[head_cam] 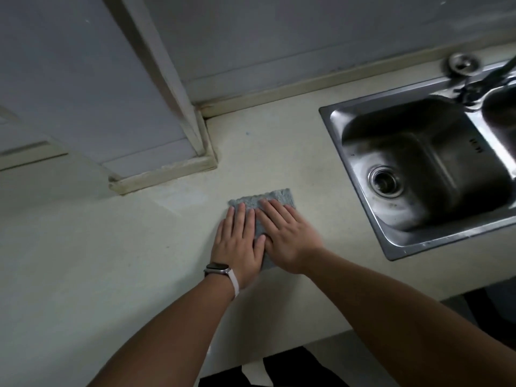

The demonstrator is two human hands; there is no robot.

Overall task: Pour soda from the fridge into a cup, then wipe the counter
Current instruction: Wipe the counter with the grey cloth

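Head cam looks straight down at a pale worktop [111,261]. Both hands are flat on a small grey-blue cloth [268,198], which lies spread out on the worktop about midway between the boxed-in wall corner [167,169] and the steel sink [446,152]. The left hand [240,241] is palm down with its fingers straight and close together, pressing the left part of the cloth. The right hand [287,241] is the same, fingers stretched out over the right part, so neither one is curled round anything. They sit side by side and touch along the inner edges. The far edge of the cloth sticks out past the fingertips, and a bit shows near the wrists too. There's a watch [217,268] with a light strap on the left wrist. The sink has a round drain [386,181] in the bottom, and a dark tap [491,76] hangs over its far right side. No cup or soda in the shot.
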